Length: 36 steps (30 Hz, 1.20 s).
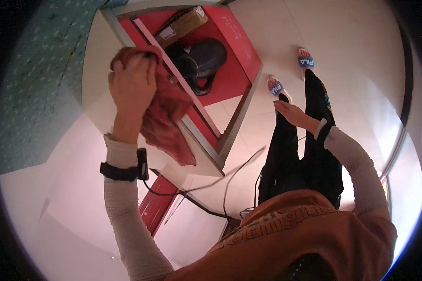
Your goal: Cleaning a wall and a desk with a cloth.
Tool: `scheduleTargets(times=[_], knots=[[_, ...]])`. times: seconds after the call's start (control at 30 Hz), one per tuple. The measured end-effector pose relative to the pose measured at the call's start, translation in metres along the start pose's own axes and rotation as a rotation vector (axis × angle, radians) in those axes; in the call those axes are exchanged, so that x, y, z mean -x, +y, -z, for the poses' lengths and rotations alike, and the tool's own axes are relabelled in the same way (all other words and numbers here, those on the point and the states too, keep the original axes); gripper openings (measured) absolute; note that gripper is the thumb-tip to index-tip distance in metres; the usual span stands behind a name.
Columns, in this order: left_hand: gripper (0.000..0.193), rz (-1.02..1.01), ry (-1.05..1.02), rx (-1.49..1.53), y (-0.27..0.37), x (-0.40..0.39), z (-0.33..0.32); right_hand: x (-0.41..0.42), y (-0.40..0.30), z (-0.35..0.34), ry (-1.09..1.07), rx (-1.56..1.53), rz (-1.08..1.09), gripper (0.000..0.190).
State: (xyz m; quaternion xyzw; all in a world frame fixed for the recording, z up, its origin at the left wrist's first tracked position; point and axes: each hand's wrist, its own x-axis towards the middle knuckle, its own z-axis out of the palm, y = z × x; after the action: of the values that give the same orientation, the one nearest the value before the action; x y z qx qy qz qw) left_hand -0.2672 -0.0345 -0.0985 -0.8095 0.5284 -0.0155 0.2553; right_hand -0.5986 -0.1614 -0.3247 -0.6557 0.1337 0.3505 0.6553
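Observation:
My left hand (133, 82) is closed on a crumpled red cloth (168, 105), pressing it at the white side panel (102, 77) and metal-coloured edge of a red-lined cabinet. The lower end of the cloth hangs over that panel. My right hand (290, 113) hangs in front of my dark trousers with nothing seen in it; its fingers lie close together, slightly bent. Inside the cabinet, right of the cloth, lie a dark bag (207, 59) with a strap and a brown cardboard box (184, 26).
A green dotted surface (42, 70) rises at the upper left. Black cables (228, 182) run from my left wristband past my waist. My feet in slides (306, 62) stand on the tiled floor (355, 63). A red panel (158, 203) lies below the cabinet.

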Motion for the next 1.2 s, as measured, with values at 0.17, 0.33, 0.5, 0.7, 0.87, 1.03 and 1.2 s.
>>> scheduleTargets(times=[0.17, 0.33, 0.5, 0.7, 0.87, 1.03, 1.2], knots=[[0.013, 0.1, -0.154, -0.019, 0.041, 0.028, 0.011, 0.005, 0.011, -0.008, 0.018, -0.039, -0.045, 0.043], [0.009, 0.002, -0.408, 0.214, 0.129, 0.156, 0.029, -0.009, 0.032, -0.017, 0.055, 0.095, 0.205, 0.041], [0.01, -0.003, -0.591, 0.759, 0.162, 0.202, 0.083, 0.002, -0.039, 0.013, 0.029, -0.013, 0.07, 0.037], [0.017, 0.32, -0.776, 1.581, 0.109, 0.165, 0.118, -0.033, 0.01, -0.017, 0.195, 0.564, 0.617, 0.04], [0.022, 0.497, -0.664, 2.094, 0.064, 0.138, 0.157, 0.014, -0.141, 0.001, -0.142, -0.042, 0.257, 0.041], [0.029, 0.194, -0.447, 2.124, 0.058, 0.117, 0.18, 0.031, -0.19, -0.005, -0.151, -0.253, 1.0, 0.054], [0.04, 0.432, 0.149, 2.207, 0.072, 0.144, 0.155, 0.084, -0.238, -0.009, -0.469, -0.44, 0.836, 0.048]])
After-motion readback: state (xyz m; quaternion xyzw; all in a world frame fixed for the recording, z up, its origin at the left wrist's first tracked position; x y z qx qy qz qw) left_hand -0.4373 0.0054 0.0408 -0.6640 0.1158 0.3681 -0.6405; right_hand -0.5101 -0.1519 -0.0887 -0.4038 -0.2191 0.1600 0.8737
